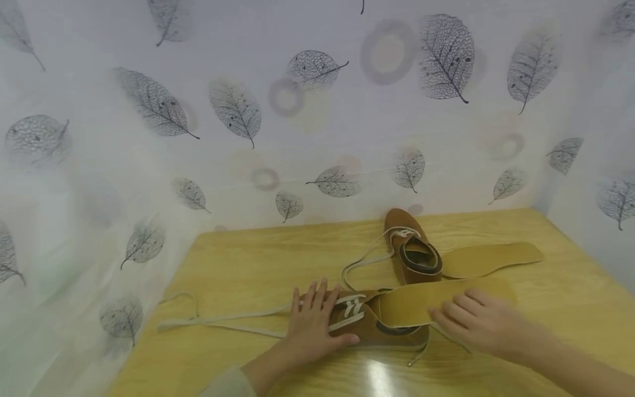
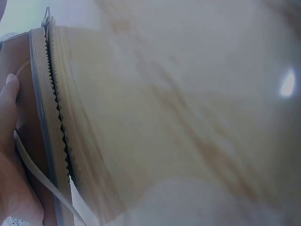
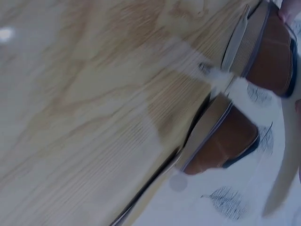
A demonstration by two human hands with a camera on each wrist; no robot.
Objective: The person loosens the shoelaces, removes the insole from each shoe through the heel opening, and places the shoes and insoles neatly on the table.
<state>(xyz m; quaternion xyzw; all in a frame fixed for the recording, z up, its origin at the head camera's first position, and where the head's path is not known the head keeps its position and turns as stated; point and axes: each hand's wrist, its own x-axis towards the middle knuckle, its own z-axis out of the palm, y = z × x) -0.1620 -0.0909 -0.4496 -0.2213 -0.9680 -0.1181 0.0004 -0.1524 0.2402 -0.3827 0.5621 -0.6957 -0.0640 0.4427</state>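
Observation:
A brown lace-up shoe (image 1: pixel 372 333) lies on its sole with its toe to the left. Across the toe rests my left hand (image 1: pixel 312 325), its fingers spread and straight and its thumb along the near side. The left wrist view shows that thumb against the brown upper (image 2: pixel 35 108) above the ribbed sole edge. My right hand (image 1: pixel 481 320) pinches a tan insole (image 1: pixel 407 303) by its near edge. The insole's front end overlaps the shoe's opening, while its other end extends right, beyond the heel. Right-hand fingertips under the insole are hidden.
Behind stands a second brown shoe (image 1: pixel 402 270), toe away from me, with another insole (image 1: pixel 496 259) to its right. Loose white laces (image 1: pixel 238 317) trail left over the wooden tabletop (image 1: pixel 248 259). A leaf-patterned curtain (image 1: pixel 337 138) borders the table's back and sides.

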